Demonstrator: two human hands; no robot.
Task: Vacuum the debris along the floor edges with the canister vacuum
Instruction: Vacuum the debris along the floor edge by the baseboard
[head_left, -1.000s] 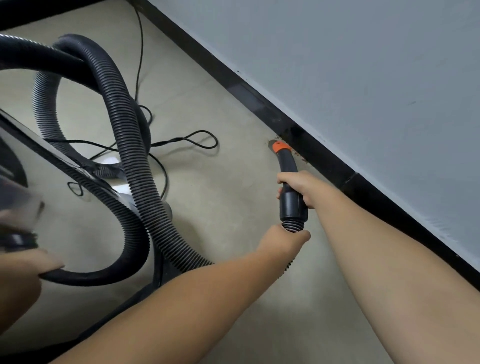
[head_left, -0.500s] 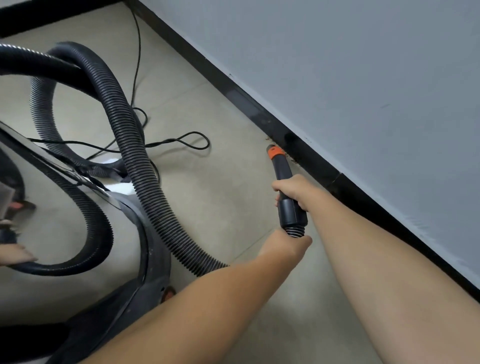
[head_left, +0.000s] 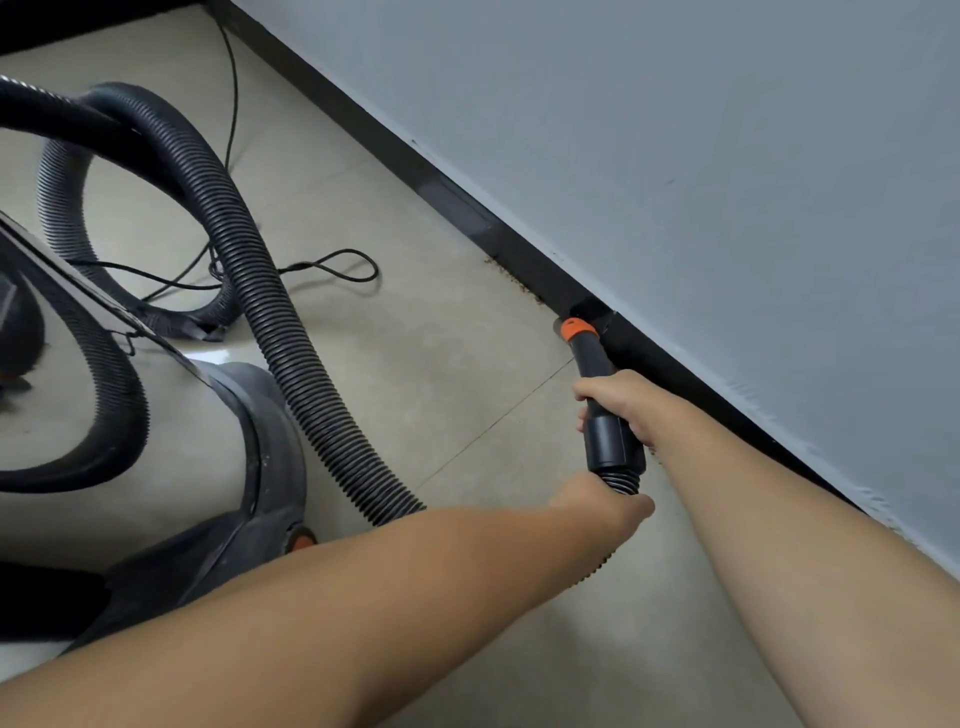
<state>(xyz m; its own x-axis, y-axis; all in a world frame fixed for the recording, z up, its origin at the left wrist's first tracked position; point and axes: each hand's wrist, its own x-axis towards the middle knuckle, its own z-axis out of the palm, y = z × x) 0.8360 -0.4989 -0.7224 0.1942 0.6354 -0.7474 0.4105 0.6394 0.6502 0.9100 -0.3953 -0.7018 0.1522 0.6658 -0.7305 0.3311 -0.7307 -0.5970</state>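
My right hand grips the black vacuum nozzle near its rear collar. The nozzle's orange tip sits on the floor against the black baseboard. My left hand holds the ribbed hose just behind the nozzle. Brown debris lies in a thin line along the baseboard just ahead of the tip. The hose loops back across the floor to the shiny canister vacuum at the left.
A thin black power cord lies looped on the beige tiled floor between hose and wall. The grey wall runs diagonally from top centre to lower right. Open floor lies between the canister and the baseboard.
The view has shifted along the wall. The nozzle tip now sits tight against the baseboard, with a line of debris showing ahead of it. Both hands keep their hold.
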